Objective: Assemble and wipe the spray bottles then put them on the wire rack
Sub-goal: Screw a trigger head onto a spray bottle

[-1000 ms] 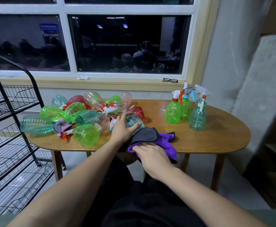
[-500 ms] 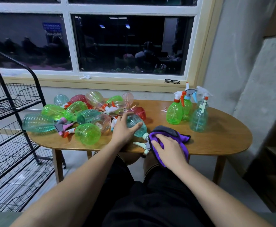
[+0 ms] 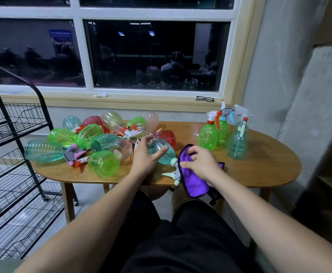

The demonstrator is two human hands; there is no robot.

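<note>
A teal spray bottle [image 3: 164, 149] lies on its side near the front edge of the wooden table [image 3: 259, 170], its pale trigger head [image 3: 172, 174] pointing toward me. My left hand [image 3: 146, 157] grips the bottle's body, thumb along its right side. My right hand [image 3: 200, 164] pinches a purple and grey cloth [image 3: 193, 181] just right of the bottle's neck; the cloth hangs over the table edge. Three assembled bottles [image 3: 223, 132] stand upright at the right. A pile of loose bottles and trigger heads [image 3: 94, 140] covers the table's left half.
A black wire rack [image 3: 13, 154] with several shelves stands left of the table. Eyeglasses [image 3: 204, 98] lie on the window sill behind. A concrete wall and a dark shelf unit [image 3: 328, 184] are at the right. My legs in black shorts are under the table edge.
My right hand drew the cloth off the teal bottle to the right, uncovering its neck and trigger head, then bunched the cloth in its fingers. My left hand stayed on the bottle.
</note>
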